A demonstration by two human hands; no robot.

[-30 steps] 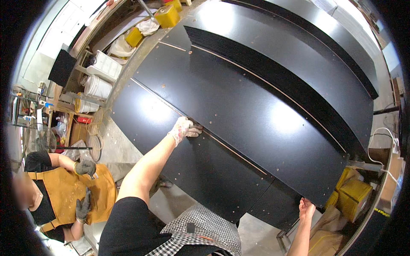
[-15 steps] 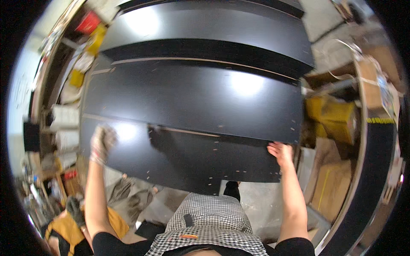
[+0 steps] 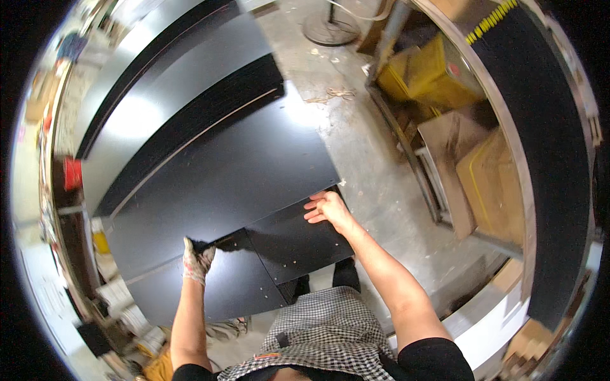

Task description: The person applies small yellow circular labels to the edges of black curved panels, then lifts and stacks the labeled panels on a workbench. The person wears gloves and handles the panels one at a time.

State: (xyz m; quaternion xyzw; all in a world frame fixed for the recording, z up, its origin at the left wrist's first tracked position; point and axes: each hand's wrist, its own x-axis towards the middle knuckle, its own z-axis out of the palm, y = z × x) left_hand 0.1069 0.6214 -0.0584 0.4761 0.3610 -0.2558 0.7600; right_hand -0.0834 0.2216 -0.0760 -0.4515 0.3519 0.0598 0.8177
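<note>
In front of me lie several flat black boards. A wide smooth board point(image 3: 222, 171) stretches across the middle. Along its near edge are a left board point(image 3: 216, 289) and a smaller right board point(image 3: 298, 244), with a seam between them. My left hand point(image 3: 199, 261), in a pale, patterned work glove, is over the left board near the wide board's edge, its thumb apart from its fingers. Bare and with fingers stretched out, my right hand point(image 3: 327, 208) is at the right board's far corner. Whether either hand touches a board I cannot tell.
More black boards point(image 3: 190, 76) lie in steps beyond. On the right, a metal-framed rack point(image 3: 406, 149) holds a yellow container point(image 3: 435, 73) and a cardboard box point(image 3: 492, 184). A round stand base point(image 3: 330, 28) rests on the concrete floor point(image 3: 375, 171). Shelving with supplies lines the left.
My view has turned right, so the boards appear tilted and further left. My hands have come closer together. A seam between the two near boards now shows.
</note>
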